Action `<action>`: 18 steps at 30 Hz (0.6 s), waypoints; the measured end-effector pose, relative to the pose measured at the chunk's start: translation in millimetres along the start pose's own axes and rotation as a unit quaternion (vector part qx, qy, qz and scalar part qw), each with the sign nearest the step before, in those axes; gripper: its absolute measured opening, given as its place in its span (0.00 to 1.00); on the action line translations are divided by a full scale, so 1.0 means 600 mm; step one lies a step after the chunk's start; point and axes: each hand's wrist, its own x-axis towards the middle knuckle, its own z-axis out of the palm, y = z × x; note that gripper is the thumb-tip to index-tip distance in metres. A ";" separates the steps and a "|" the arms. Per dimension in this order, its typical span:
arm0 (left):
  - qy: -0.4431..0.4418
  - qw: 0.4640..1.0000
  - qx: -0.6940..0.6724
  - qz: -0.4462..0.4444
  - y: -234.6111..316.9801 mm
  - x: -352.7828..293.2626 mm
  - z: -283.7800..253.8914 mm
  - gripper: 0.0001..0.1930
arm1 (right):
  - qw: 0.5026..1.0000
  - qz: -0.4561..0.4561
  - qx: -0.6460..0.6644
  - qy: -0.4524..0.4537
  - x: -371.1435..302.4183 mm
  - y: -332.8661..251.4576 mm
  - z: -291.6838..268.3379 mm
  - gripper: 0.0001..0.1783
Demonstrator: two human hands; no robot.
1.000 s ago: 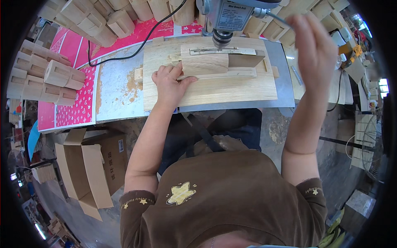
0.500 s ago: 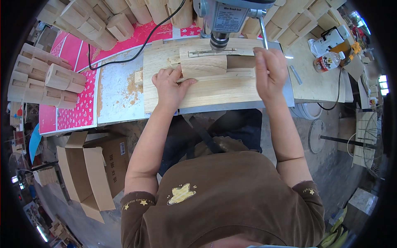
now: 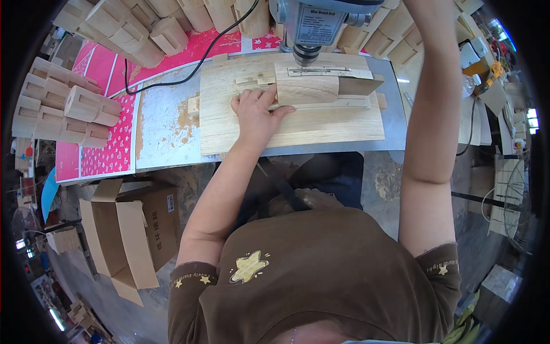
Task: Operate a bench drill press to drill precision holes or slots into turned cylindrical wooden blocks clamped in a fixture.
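Cardboard box (image 3: 159, 221), brown, flaps open; on floor (image 3: 382, 215), below left front corner of bench (image 3: 166, 155). Covering (image 3: 109, 156), pink, patterned; along bench's left edge. Bottle (image 3: 468, 87), clear; toward right edge, near orange tool (image 3: 492, 73).

Brown short-sleeved shirt (image 3: 326, 264), yellow star print (image 3: 249, 267), small stars (image 3: 205, 280) on both sleeves (image 3: 193, 274), dark trousers (image 3: 341, 178)

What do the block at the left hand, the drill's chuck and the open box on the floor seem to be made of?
Block: wood, apparently bare and smooth, judging by its pale colour and faint grain.
Chuck: probably metal, dark with bright glints; coating unclear.
Open box: likely cardboard, matt brown, with stiff folded flaps.
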 end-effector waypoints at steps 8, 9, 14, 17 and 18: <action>-0.008 1.000 0.005 -0.007 -0.006 -0.001 0.001 0.27 | 0.965 -0.257 -0.014 0.060 -0.266 0.079 0.030 0.08; -0.005 1.000 0.010 -0.004 -0.005 0.002 0.001 0.27 | 0.965 -0.256 -0.014 0.062 -0.272 0.102 0.045 0.08; -0.007 1.000 0.007 0.002 0.000 0.017 0.006 0.26 | 0.940 -0.318 -0.039 0.115 -0.268 0.186 0.105 0.02; 0.016 1.000 0.019 0.014 -0.002 0.015 0.011 0.25 | 0.936 -0.333 -0.051 0.100 -0.270 0.193 0.101 0.03; 0.024 0.999 0.033 0.012 -0.007 0.007 0.000 0.25 | 0.930 -0.350 -0.045 0.104 -0.271 0.182 0.100 0.02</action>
